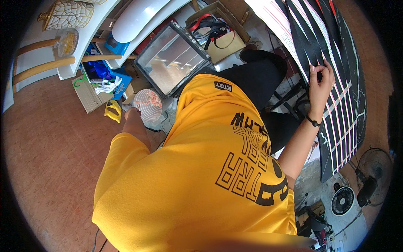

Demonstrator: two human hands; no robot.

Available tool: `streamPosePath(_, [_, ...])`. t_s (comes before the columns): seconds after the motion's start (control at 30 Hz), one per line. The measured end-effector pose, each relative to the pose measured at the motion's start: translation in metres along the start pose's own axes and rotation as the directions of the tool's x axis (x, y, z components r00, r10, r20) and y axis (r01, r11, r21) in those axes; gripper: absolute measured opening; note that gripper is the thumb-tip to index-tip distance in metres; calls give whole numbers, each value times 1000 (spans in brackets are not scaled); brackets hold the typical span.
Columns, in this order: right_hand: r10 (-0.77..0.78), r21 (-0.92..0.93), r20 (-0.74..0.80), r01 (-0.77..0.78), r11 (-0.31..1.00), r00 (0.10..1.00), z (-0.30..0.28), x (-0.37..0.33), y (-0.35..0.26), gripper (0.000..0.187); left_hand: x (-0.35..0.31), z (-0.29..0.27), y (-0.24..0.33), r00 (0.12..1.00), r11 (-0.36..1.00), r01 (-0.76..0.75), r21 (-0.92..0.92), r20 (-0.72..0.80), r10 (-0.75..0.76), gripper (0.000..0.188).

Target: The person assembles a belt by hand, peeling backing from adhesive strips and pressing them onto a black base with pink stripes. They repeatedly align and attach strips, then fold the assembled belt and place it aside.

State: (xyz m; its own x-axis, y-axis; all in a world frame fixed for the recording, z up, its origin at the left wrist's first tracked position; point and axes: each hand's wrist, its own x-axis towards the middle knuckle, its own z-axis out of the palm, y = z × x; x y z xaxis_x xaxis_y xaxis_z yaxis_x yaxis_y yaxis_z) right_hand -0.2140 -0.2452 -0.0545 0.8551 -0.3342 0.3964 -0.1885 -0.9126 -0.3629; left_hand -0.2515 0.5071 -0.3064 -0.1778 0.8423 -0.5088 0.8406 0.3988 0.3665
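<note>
My right hand (322,82), with a dark bracelet on its wrist, is at the long board on the right. Its thumb and fingers are closed in a pinch on a black strip (299,40), one of several long flat strips there. Pale, red-edged lines (336,122) run along the nearer part of the dark board (357,90). On the left, my left hand (132,113) is beside the rim of a white ribbed basket (147,116) that has small pinkish pieces (147,98) in it. The left fingers are mostly hidden, and whether they grip the rim is unclear.
A glass-topped box (174,59) and a carton of straps (212,31) stand ahead. White shelving (88,29), a blue box (122,82) and a yellow-handled tool (112,111) are at the left. Two fans (342,200) stand at the lower right.
</note>
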Motion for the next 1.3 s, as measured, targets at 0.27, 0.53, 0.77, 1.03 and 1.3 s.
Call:
streamPosePath(0.27, [-7, -5, -4, 7, 1000, 1000, 0, 0, -1, 20, 0, 2, 4, 998, 991, 10, -132, 61, -2, 29])
streamPosePath(0.53, [26, -4, 8, -26, 1000, 1000, -1, 0, -1, 21, -8, -1, 6, 993, 991, -84, 102, -79, 93, 24])
streamPosePath(0.77, [12, 0, 3, -12, 1000, 1000, 0, 1, 0, 20, 15, 11, 6, 999, 996, -45, 79, -19, 46, 20])
streamPosePath(1.03, [12, -6, -1, -12, 1000, 1000, 0, 0, -1, 20, 6, 15, 3, 994, 991, -110, -70, -8, 109, 14])
streamPosePath(1.3, [3, 17, -2, -3, 1000, 1000, 1, 0, 2, 21, -9, 8, 7, 989, 991, -130, 15, -70, 131, 16])
